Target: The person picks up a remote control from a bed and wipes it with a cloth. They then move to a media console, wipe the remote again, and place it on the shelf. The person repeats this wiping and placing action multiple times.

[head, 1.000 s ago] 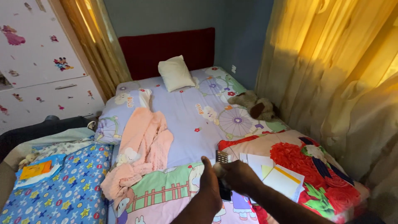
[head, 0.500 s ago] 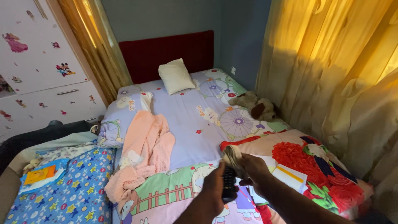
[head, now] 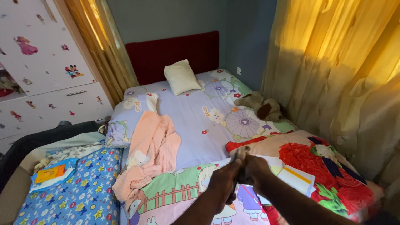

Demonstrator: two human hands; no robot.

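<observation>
Both hands meeting over a dark slim object above the foot of the bed.

Left hand (head: 221, 181) wrapped around the dark slim object (head: 234, 175), likely a remote control, held upright over the cartoon-print sheet (head: 175, 193) near the bed's foot edge; grip closed on its lower part, probably to steady it. Right hand (head: 255, 166) pressed against the upper end, fingers curled on it, seemingly working at that end while the other hand braces; exact finger contact too blurred to tell. Just beside the hands, toward the bed's right edge, loose papers (head: 293, 175) lying on a red floral cover (head: 333, 175). Peach blanket (head: 152, 152) crumpled along the left side, cream pillow (head: 181, 77) propped near the headboard (head: 173, 52), stuffed toy (head: 262, 106) at the right edge by the yellow curtain (head: 341, 71).
</observation>
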